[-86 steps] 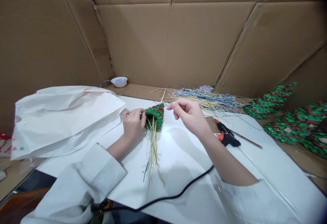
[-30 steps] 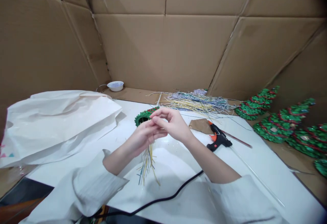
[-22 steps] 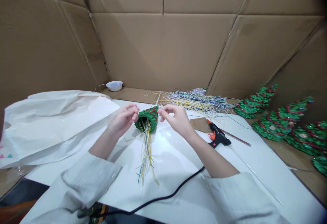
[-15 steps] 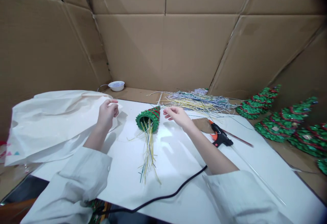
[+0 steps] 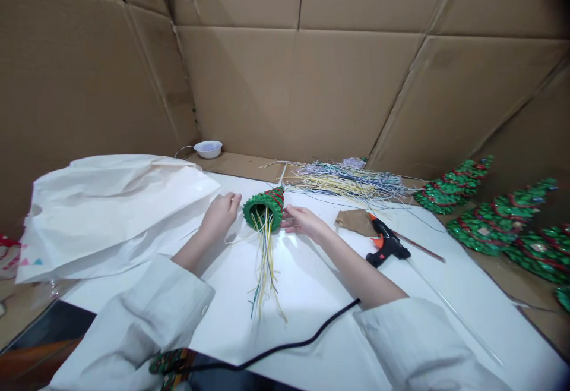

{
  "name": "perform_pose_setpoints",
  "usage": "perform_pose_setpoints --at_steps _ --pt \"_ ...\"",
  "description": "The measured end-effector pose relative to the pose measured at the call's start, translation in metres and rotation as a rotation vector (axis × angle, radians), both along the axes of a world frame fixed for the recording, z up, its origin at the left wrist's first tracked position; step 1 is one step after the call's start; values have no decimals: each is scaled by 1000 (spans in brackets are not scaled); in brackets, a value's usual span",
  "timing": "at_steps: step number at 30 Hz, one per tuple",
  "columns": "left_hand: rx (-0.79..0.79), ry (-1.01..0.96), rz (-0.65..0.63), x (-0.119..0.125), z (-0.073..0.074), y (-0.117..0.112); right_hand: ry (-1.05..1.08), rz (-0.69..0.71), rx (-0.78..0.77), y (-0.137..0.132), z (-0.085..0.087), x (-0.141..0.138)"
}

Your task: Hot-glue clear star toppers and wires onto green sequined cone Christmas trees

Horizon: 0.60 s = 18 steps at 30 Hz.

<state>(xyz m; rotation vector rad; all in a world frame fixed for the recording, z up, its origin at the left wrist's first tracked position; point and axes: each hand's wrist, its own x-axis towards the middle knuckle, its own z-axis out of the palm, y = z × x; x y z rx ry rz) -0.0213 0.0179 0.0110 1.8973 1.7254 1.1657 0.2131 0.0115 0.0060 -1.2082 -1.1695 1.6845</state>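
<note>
A small green Christmas tree (image 5: 276, 201) with red trim lies on its side on the white tabletop, its hollow base facing me. Yellow, white, blue and green wires (image 5: 266, 266) trail out of that base towards me. Left of the tree is my left hand (image 5: 221, 216), apart from it, fingers curled and pressed together; whether anything is pinched there I cannot make out. My right hand (image 5: 305, 223) is at the tree's right side, thumb and fingers apart, fingertips at or very near its rim.
A black glue gun (image 5: 388, 242) with a cord rests beside a brown cloth-like piece (image 5: 355, 221). Behind lies a pile of wires (image 5: 356, 180). Finished-looking trees (image 5: 494, 218) stand right. White sheeting (image 5: 120, 213) covers the left; a white bowl (image 5: 208, 149) sits behind.
My left hand has moved right, closer to the tree. My right hand has lowered to the tree's right side. The view has shifted slightly; the tree still lies on its side.
</note>
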Motion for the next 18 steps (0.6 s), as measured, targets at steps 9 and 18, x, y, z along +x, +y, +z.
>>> perform_pose_setpoints --at_steps 9,18 --pt "-195 -321 -138 15 -25 7 86 -17 52 -1 -11 -5" --pt "100 -488 -344 30 -9 -22 321 -5 306 1 11 6"
